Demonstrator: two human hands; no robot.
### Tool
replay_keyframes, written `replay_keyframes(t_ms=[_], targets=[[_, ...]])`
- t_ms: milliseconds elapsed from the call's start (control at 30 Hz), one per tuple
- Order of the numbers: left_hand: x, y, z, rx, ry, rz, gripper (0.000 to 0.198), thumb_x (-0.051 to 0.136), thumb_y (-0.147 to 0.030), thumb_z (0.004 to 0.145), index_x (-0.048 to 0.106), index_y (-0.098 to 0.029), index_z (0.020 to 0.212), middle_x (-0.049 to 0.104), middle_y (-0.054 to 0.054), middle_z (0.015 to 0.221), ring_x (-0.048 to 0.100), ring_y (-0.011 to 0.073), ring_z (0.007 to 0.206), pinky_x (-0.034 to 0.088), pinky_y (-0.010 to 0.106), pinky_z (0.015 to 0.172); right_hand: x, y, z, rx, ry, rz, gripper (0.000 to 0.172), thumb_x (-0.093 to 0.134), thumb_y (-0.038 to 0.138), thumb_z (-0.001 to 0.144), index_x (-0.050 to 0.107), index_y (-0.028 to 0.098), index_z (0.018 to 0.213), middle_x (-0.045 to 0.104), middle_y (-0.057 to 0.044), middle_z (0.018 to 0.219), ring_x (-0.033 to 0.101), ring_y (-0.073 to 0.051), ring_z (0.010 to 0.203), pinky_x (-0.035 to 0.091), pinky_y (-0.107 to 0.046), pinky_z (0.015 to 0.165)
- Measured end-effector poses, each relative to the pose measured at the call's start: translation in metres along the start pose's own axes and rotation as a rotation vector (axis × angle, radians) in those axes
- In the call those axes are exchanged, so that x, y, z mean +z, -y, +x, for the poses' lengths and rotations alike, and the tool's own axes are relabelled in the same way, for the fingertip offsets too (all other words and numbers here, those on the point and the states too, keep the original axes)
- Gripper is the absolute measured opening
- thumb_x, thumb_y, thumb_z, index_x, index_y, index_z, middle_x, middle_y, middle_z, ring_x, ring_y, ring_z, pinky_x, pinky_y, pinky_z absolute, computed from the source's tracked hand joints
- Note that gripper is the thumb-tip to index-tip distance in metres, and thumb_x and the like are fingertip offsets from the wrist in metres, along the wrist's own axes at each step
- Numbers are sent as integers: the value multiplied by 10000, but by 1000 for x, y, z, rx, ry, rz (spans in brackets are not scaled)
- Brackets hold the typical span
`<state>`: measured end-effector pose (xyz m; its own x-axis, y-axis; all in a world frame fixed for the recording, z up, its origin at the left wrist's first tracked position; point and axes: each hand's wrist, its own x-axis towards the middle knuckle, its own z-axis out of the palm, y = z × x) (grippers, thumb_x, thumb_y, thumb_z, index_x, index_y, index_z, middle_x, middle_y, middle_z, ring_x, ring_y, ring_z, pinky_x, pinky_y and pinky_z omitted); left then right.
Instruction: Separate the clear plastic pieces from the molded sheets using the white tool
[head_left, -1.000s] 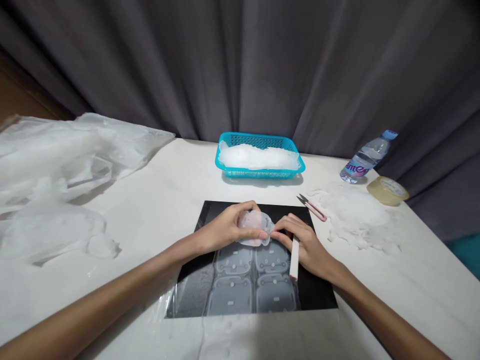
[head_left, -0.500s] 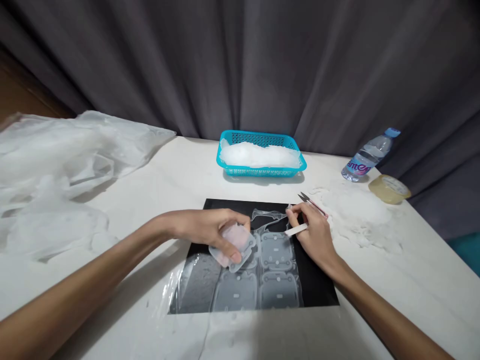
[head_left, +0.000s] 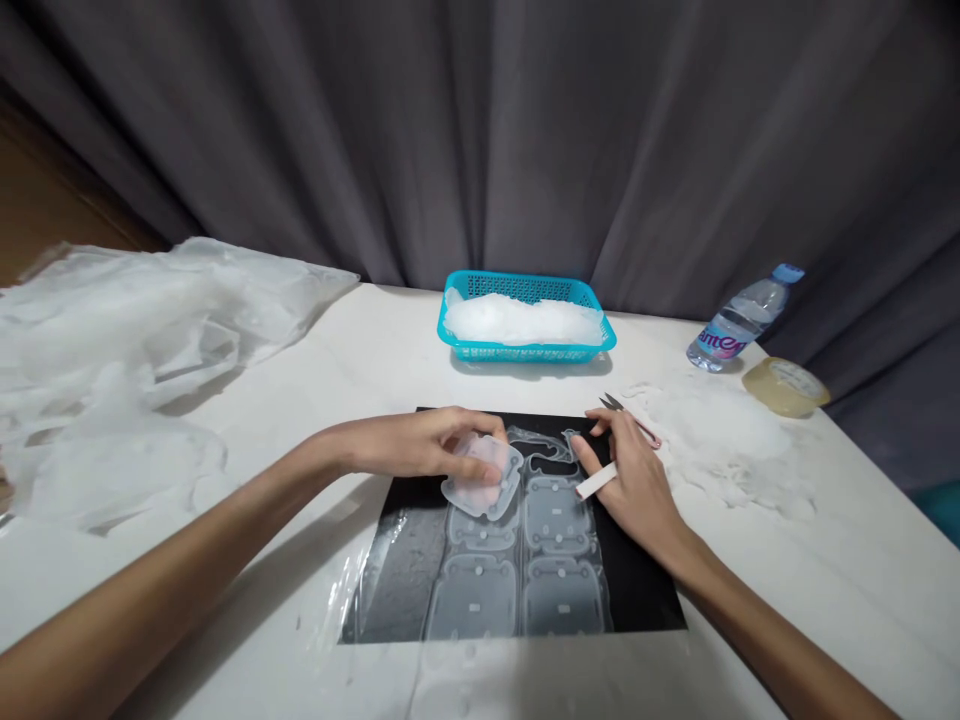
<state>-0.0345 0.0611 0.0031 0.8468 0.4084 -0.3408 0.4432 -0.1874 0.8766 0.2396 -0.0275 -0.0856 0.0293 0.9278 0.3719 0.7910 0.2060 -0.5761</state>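
My left hand pinches a translucent, rounded-square plastic piece with notched edges, above the left column of a clear sheet. That clear moulded sheet has several similar rounded-square shapes and lies on a black mat. At the mat's upper right, my right hand keeps a thin white stick-like tool in its palm; the rest of the tool is hidden. My right thumb and forefinger are apart, beside a ragged clear offcut strip at the sheet's top edge.
Small thread snips lie just beyond my right hand, beside a heap of white fluffy scraps. A blue basket holds white material. Farther right are a water bottle and a tape roll. Crumpled plastic bags cover the left side.
My right thumb and forefinger have let go of the offcut strip and spread apart. My left hand has tilted the plastic piece and moved it slightly up and right.
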Motion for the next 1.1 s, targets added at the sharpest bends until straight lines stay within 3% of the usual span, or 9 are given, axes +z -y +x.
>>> replay_keyframes(t_ms=[100, 233, 300, 467, 633, 767, 833, 967, 1100], targets=[[-17, 0, 0, 99, -230, 91, 284, 596, -424, 977, 650, -165, 1078, 735, 69, 981, 682, 191, 832, 514, 257, 708, 2, 3, 2, -101, 94, 3, 285, 540, 398, 1036, 587, 245, 1272, 620, -79, 1122, 643, -258, 1057, 504, -400, 926], [-64, -12, 14, 177, -965, 421, 337, 486, -413, 1021, 576, -162, 1227, 718, 120, 1176, 695, 265, 1026, 533, 400, 922, 8, 6, 4, -155, 152, 21, 168, 548, 314, 1032, 623, 235, 1160, 627, -61, 1029, 651, -235, 958, 518, -355, 841], [-90, -18, 30, 116, -1129, 599, 410, 391, -397, 1055, 500, -157, 1368, 696, 146, 1241, 680, 310, 1091, 490, 504, 997, 10, 5, 5, -157, 149, 39, 99, 526, 277, 1035, 611, 227, 1039, 625, -43, 951, 642, -219, 886, 505, -337, 795], [-105, -15, 64, 130, -921, 672, 537, 547, -484, 974, 512, -147, 1391, 517, 180, 1542, 486, 349, 1427, 388, 486, 1169, 13, -1, 5, -18, 43, 86, 179, 473, 306, 1043, 527, 234, 889, 639, -19, 850, 640, -206, 807, 472, -322, 738], [-19, -6, 28, 217, -838, 652, 401, 424, -475, 1068, 528, -209, 1350, 615, 117, 1412, 579, 278, 1305, 430, 443, 1132, 12, -8, 7, 81, -4, 96, 167, 534, 376, 990, 546, 218, 1042, 645, -14, 852, 651, -226, 817, 475, -353, 762], [54, 8, -15, 214, -416, 620, 349, 532, -496, 1038, 582, -278, 1307, 634, 60, 1333, 604, 256, 1226, 480, 405, 1068, 0, -15, 14, 77, -71, 140, 344, 612, 322, 870, 562, 212, 1192, 654, -55, 1015, 639, -263, 967, 495, -415, 874], [71, 20, -27, 189, -366, 594, 447, 598, -534, 996, 569, -299, 1375, 599, 65, 1406, 577, 286, 1283, 469, 425, 1094, -9, -15, 15, 2, -128, 194, 283, 552, 271, 893, 591, 213, 1167, 629, -83, 1100, 613, -264, 1030, 496, -430, 908], [75, 38, -36, 156, -355, 594, 593, 621, -562, 975, 491, -323, 1502, 505, 67, 1562, 479, 329, 1425, 399, 478, 1181, -21, 4, 4, -129, -95, 253, 293, 360, 297, 1054, 645, 245, 1093, 613, -73, 1076, 585, -245, 1054, 465, -441, 959], [71, 42, -36, 191, -347, 614, 658, 617, -584, 970, 460, -310, 1547, 491, 68, 1595, 481, 318, 1447, 372, 462, 1216, -19, 35, -16, -184, 192, 405, 545, 165, 514, 1099, 645, 258, 1127, 623, -81, 1139, 600, -236, 1080, 484, -411, 966]])
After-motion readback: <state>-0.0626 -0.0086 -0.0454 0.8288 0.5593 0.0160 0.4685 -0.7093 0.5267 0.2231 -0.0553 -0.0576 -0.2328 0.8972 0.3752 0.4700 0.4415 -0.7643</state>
